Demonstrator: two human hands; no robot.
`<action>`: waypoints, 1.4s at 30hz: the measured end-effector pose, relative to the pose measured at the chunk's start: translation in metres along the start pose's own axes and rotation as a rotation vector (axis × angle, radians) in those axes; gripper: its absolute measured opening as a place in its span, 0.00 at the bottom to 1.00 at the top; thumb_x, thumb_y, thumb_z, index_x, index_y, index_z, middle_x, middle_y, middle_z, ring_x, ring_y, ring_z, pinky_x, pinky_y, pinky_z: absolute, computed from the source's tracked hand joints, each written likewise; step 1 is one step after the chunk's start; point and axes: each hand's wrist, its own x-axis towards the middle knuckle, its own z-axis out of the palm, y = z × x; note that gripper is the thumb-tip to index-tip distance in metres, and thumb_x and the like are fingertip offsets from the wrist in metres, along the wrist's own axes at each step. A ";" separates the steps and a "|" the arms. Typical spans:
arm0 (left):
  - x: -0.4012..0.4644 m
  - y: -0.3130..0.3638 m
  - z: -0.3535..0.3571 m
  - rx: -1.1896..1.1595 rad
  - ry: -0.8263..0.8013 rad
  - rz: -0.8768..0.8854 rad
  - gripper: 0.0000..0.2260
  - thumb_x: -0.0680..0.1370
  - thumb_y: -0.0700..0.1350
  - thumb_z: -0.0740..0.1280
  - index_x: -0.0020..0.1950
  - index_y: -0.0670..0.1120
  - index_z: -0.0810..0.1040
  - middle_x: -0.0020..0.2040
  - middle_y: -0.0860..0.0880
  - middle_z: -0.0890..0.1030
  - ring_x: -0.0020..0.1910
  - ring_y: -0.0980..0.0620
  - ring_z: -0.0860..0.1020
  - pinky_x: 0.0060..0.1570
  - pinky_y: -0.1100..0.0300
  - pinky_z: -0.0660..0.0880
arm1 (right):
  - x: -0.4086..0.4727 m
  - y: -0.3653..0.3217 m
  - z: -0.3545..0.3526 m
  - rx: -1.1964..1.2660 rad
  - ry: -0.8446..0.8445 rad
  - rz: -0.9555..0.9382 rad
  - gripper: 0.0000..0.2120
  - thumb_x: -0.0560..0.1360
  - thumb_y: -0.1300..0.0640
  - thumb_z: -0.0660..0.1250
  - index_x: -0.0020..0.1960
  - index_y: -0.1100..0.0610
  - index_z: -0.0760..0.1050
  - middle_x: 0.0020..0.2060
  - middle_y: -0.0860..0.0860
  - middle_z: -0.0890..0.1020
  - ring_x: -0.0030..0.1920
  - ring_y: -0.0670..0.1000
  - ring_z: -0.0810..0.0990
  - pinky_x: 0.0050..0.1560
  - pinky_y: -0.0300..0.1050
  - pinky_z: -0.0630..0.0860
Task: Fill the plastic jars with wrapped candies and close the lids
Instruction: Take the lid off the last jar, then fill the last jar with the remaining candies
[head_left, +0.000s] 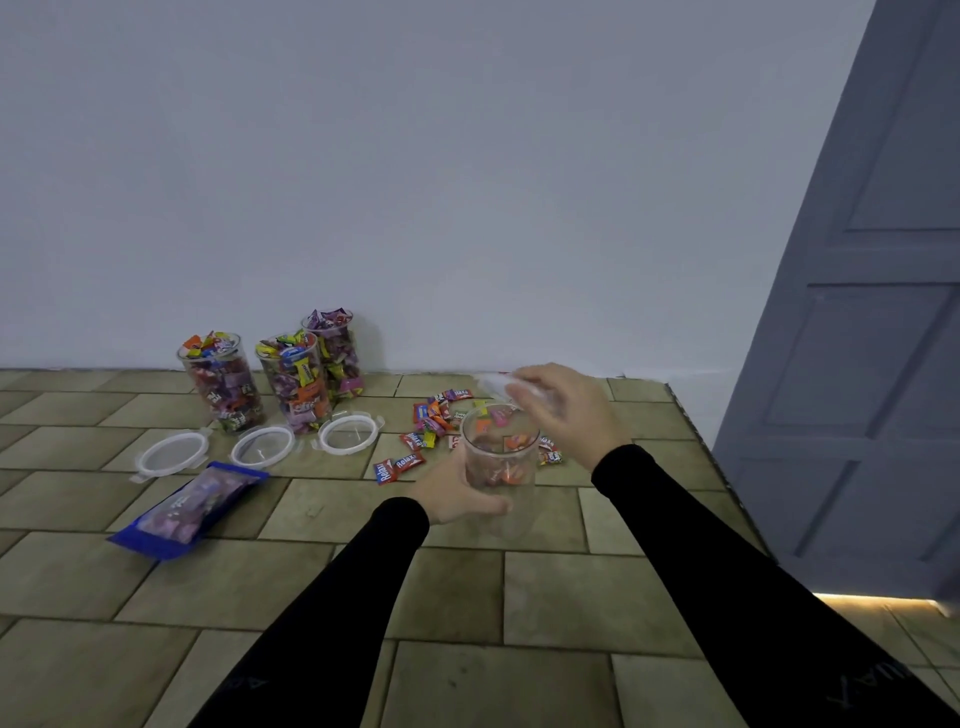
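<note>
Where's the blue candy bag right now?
In the head view, the blue candy bag lies on the tiled floor at left, just in front of the three loose lids.

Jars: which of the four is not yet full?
The jar gripped by the left hand, right of the others. It holds only a few candies, while the three jars by the wall are heaped to the rim.

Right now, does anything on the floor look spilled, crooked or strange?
Loose wrapped candies lie scattered on the tiled floor beside the clear jar that the left hand holds; they look like work stock rather than a spill. Three filled jars stand open, heaped above their rims, their lids flat in front. Nothing looks damaged.
</note>
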 end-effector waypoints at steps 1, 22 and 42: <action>0.000 -0.003 0.000 -0.010 0.003 -0.004 0.46 0.57 0.54 0.83 0.70 0.52 0.65 0.62 0.52 0.79 0.61 0.54 0.78 0.63 0.49 0.74 | -0.001 0.001 -0.001 0.035 0.075 0.074 0.20 0.75 0.42 0.61 0.52 0.57 0.80 0.46 0.49 0.83 0.47 0.46 0.79 0.52 0.44 0.75; -0.026 -0.003 0.000 -0.044 0.009 -0.061 0.34 0.68 0.37 0.77 0.69 0.51 0.64 0.58 0.57 0.77 0.58 0.66 0.74 0.51 0.73 0.73 | -0.068 0.067 0.035 -0.249 -0.202 0.890 0.20 0.81 0.46 0.57 0.54 0.62 0.77 0.51 0.59 0.81 0.51 0.58 0.79 0.45 0.44 0.70; 0.007 0.010 -0.049 0.386 0.054 -0.039 0.15 0.75 0.45 0.72 0.61 0.49 0.77 0.54 0.56 0.79 0.53 0.56 0.77 0.56 0.60 0.73 | -0.007 0.062 0.042 -0.748 -0.375 0.499 0.12 0.76 0.49 0.60 0.50 0.55 0.78 0.47 0.52 0.81 0.43 0.53 0.78 0.40 0.41 0.70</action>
